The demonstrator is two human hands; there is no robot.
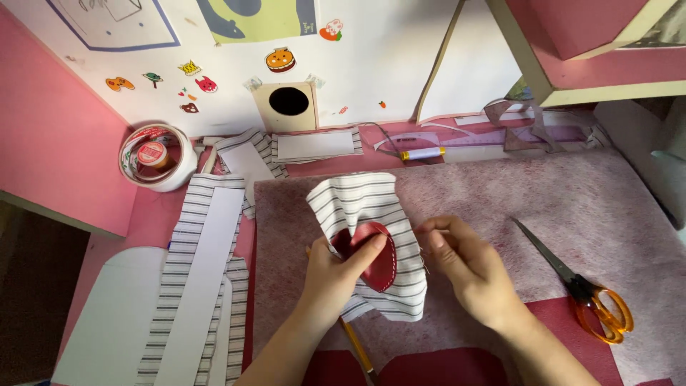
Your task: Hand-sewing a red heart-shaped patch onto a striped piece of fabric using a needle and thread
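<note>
One pair of scissors, orange handles, right of frame on pink felt mat. One tape roll upper left. One thread spool top centre. One pencil bottom centre, under striped cloth. Several striped strips at left. Left hand, centre frame, pinches red piece against striped cloth, thumb on top. Right hand just beside, fingertips pinched narrow at cloth edge; held thing too small to tell.

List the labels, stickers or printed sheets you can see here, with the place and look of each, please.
Stickers: small cartoon shapes, orange, red, green, yellow, on the white back wall.
Printed sheet: top middle of wall, pale green with blue shapes.
Tape roll: left, on the pink table, white with red print.
</note>
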